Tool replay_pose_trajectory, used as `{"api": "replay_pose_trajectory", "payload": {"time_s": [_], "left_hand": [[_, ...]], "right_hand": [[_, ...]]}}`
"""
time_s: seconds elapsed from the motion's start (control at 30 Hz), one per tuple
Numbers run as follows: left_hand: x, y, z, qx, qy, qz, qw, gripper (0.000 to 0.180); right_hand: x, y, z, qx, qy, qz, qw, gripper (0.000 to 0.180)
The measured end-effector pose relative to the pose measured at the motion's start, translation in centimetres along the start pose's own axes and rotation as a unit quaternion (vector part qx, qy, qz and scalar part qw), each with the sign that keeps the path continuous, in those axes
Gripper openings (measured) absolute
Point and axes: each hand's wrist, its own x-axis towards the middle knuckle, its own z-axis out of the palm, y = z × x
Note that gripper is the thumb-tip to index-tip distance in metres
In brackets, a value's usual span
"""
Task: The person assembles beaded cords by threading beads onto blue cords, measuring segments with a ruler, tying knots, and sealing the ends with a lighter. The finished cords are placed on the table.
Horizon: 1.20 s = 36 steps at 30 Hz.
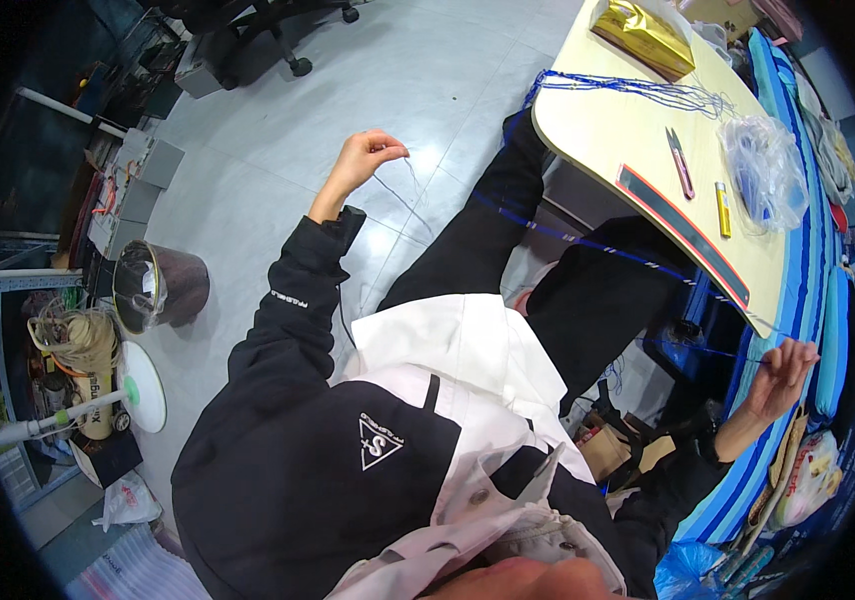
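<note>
My left hand (363,162) is raised over the floor, its thumb and fingers pinched on a thin thread (406,207) that hangs below them. A blue cord with white bands (588,243) crosses in front of my legs towards the table's near corner. At its right end my right hand (786,375) is closed, fingertips pressed together around the thin end of the cord. Whether the thread and cord are one piece is hard to make out. On the cream table (588,125) lies a bundle of blue strands (638,88).
The table also holds pink-handled snips (681,163), a yellow lighter (723,210), a long red-edged dark strip (683,235), a clear plastic bag (763,170) and a gold package (643,38). A waste bin (183,285) and a white fan (143,388) stand to the left.
</note>
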Motion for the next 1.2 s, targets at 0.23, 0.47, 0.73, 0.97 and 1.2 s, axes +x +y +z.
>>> {"api": "replay_pose_trajectory", "payload": {"time_s": [0.23,0.47,0.73,0.97,1.2], "left_hand": [[-3.0,11.8,0.7,-0.209,-0.172,-0.017,0.962,0.018],[-4.8,17.2,3.4,-0.278,-0.206,0.071,0.936,0.020],[-4.7,17.7,2.7,-0.285,-0.229,0.023,0.930,0.020],[-3.7,16.2,1.9,0.003,-0.050,0.140,0.989,0.016],[-1.8,12.9,-0.5,0.124,0.077,0.210,0.967,0.007]], "right_hand": [[-0.3,9.2,5.4,-0.565,-0.185,0.255,0.762,0.011],[0.4,17.2,9.8,-0.582,-0.175,0.241,0.757,0.010],[-0.1,17.2,8.3,-0.780,-0.113,0.182,0.589,0.023],[-0.3,11.6,3.6,-0.830,-0.058,0.177,0.525,0.021],[-3.3,5.3,-5.9,-0.735,0.228,-0.015,0.638,0.020]]}}
